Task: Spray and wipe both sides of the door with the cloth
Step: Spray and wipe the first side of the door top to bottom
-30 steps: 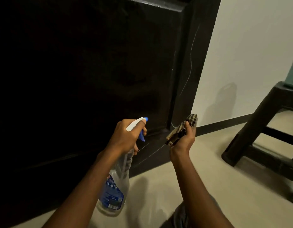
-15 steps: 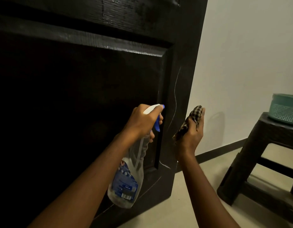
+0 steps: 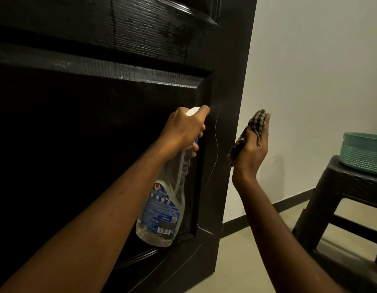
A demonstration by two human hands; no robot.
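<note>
Door (image 3: 141, 39) dead ahead, filling view's left: spraying step, left hand (image 3: 183, 130) clamped on spray bottle (image 3: 162, 208) aimed at its right stile; right hand (image 3: 253, 153) gripping bunched cloth (image 3: 257, 121) beside the edge, wipe likely next.

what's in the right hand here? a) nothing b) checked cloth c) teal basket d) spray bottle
b: the right hand grips the checked cloth, while the left hand holds the spray bottle.

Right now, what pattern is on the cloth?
A dark-and-light check, seen in the head view on the cloth held in the right hand.
</note>
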